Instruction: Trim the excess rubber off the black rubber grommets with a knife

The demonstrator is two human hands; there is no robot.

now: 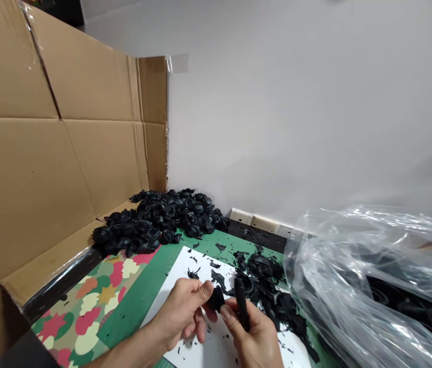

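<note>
the small black part (215,299) is above the white sheet (175,266), pinched between the nearly closed thumb and fingers of the left hand (186,309); the right hand (254,332) curls closed around a slim black tool (241,301), its thumb tip at the part's edge. the part looks light and rubbery, likely to flex, perhaps a bit slippery; its thin edges could tear, so the thicker body seems the better hold. black scraps (264,271) lie along the sheet's right side.
</note>
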